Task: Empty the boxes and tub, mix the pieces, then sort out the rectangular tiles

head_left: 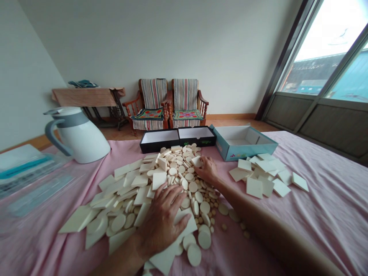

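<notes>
- A square tile (196, 161) is pinched by the right hand's (208, 170) fingers, at the pile's (142, 196) two o'clock.
- The left hand (162, 218) is spread over mid-pile; no grip seen.
- Picking seems underway; lifting clear is needed.

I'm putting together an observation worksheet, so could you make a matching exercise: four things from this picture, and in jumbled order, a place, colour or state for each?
Column one:
1. left hand
2. right hand
3. light-blue box
4. jug

Column two:
A. just beyond the separate squares
B. white and grey
C. holding a pale square
D. fingers spread over the mixed pile

Pairs: 1-D, 2-C, 3-A, 4-B
</notes>
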{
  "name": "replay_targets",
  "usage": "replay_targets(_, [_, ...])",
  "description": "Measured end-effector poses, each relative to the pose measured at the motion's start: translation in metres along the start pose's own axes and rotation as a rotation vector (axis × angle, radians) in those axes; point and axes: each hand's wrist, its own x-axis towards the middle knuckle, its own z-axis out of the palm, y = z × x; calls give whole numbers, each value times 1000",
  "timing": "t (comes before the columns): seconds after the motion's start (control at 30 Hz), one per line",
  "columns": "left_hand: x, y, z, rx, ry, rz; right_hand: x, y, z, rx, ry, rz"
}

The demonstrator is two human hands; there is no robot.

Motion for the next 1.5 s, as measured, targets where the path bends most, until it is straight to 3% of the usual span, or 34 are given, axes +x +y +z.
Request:
replay_targets(0.17, [0,-1,2,2,-2,1,-10,-3,-6,186,-18,-182])
replay_targets(0.33, [0,-1,2,-2,-5,-4,-20,20,-40,234,167,-333])
replay_targets(0.43, [0,-1,2,-3,-7,-3,-21,55,-75,97,389,-263])
replay_targets(0.57, [0,0,2,-3,-2,0,-16,107,-117,-96,669,-63])
replay_targets(0.63, [0,0,2,-3,2,-1,-16,120,-127,-146,767,46])
replay_targets(0.7, [-1,0,3,-3,-1,-3,-17,117,-127,-146,791,49])
replay_targets(0.77, [-1,-1,3,-2,-6,-2,-18,99,-118,-91,665,-77])
replay_targets(0.87, [-1,-1,3,0,-1,-3,-12,58,-91,-53,245,-276])
replay_targets(0.93, [-1,0,2,-2,-2,-6,-1,32,-70,-158,-9,-340])
replay_targets(1.0, [-1,0,1,-7,-8,-12,15,12,-50,-268,-150,-359])
replay_targets(1.13, [-2,0,1,-13,-26,-21,48,-10,-23,-373,-256,-332])
replay_targets(1.27, [-3,0,1,-20,-45,-29,67,-16,-13,-479,-327,-309])
replay_targets(1.5, [-2,0,0,-36,-49,-45,57,-29,-22,-612,-315,-399])
